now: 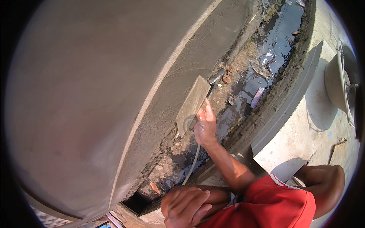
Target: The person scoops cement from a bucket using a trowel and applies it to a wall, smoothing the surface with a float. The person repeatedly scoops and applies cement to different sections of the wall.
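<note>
From my end of the feed, my right grip (206, 127) is clamped on a flat rectangular plastering float (193, 105), fingers at its right-hand edge; how they wrap behind the board is hidden. The float sits at the foot of the wall, over the lower mortar band (190, 64), above the rubble and dark water (281, 34) of the ditch. I cannot tell whether it touches the mortar. My left grip (186, 205) holds nothing that I can see: its fingers lie loosely extended over my bent leg (218, 195).

I judge the step in hand to be smoothing that lower band: it shows scratchy marks, while the upper wall (83, 95), beyond the pale ridge (152, 88), looks even. To my mind, the next move calls for the float laid flat to the band and drawn along it with even pressure, clear of the ridge, and the thin hose (192, 167) below left unsnagged
</note>
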